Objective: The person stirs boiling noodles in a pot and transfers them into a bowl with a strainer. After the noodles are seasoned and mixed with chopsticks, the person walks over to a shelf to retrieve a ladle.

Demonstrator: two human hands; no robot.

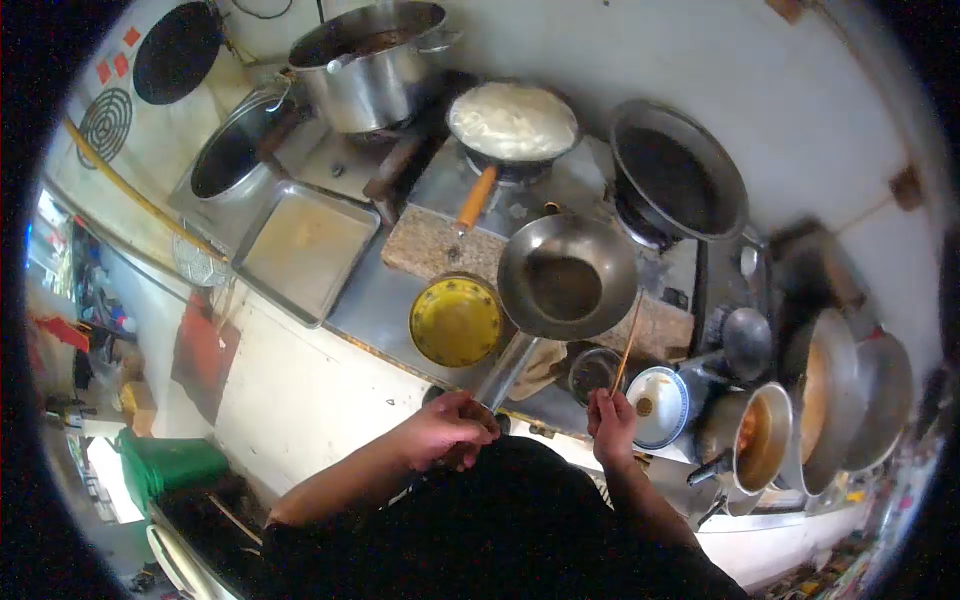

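Note:
My left hand (452, 431) is closed at the lower end of the metal handle of a steel wok (618, 262). The wok sits over the stove area, its bowl dark and shiny inside with no food that I can make out. Between the fingers of my right hand (612, 420) are thin wooden chopsticks (628, 350), pointing up along the wok's right side. A yellow bowl (455, 320) stands left of the wok. Near my right hand are a glass jar (594, 375) and a white bowl with a blue rim (660, 407), something brown inside it.
Behind stand a pan of white, puffy contents (513, 122), a large dark wok (668, 172) and a tall stockpot (370, 75). A metal tray (302, 250) lies left. Several pans, one with reddish sauce (762, 440), crowd the right; a ladle (746, 343) rests there.

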